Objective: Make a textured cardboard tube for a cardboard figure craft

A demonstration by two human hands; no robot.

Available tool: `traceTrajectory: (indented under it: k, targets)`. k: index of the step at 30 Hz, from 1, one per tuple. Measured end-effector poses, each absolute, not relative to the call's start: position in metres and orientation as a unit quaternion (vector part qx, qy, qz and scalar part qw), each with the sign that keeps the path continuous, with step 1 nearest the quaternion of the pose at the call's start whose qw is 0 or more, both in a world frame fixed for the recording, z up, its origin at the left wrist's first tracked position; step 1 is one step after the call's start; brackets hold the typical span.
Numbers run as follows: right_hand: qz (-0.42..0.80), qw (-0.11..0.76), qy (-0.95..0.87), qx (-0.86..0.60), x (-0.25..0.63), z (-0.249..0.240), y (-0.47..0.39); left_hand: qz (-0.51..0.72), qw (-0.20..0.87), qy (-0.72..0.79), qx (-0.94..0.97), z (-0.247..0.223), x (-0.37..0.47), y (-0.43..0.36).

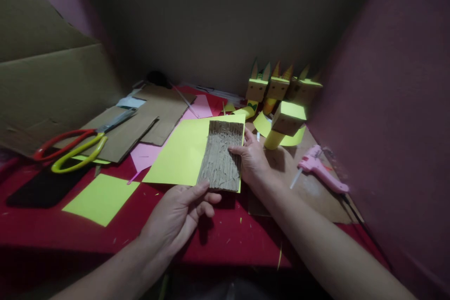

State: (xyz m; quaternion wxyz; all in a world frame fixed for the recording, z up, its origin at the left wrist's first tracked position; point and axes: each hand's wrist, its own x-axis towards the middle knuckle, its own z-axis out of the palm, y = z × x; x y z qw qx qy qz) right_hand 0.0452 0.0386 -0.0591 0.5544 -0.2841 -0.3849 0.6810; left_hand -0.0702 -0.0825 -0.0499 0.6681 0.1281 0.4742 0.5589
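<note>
Forearms (316,236) nearest my remote view lead to the left hand (179,211) and right hand (256,161), both clamped on edges of the corrugated cardboard (221,159) over yellow paper (177,152) above the tabletop (133,222) (light and stiffish, I'd judge, with crushable ridges, so pinch edges).

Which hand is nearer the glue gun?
Right. The right hand is left of the glue gun, at the right edge of the ridged cardboard. The left hand is farther left, at the ridged cardboard's bottom edge.
</note>
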Motion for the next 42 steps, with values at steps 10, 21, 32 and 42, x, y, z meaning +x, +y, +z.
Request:
traceTrajectory:
  k: [10, 21, 32, 42]
  targets:
    - [0.758, 0.483, -0.307, -0.313, 0.046, -0.047, 0.035, 0.525, 0.671, 0.508, 0.126, -0.046, -0.071, -0.081]
    - [0.761, 0.484, -0.304, -0.309, 0.043, -0.044, 0.032, 0.515, 0.668, 0.518, 0.143, -0.047, -0.069, -0.083]
    - [0.801, 0.453, -0.224, -0.322, 0.042, -0.040, 0.037, 0.517, 0.656, 0.527, 0.159, -0.051, -0.071, -0.094]
    - [0.859, 0.367, -0.228, -0.276, 0.053, -0.048, 0.042, 0.529, 0.649, 0.520, 0.169, -0.049, -0.068, -0.093]
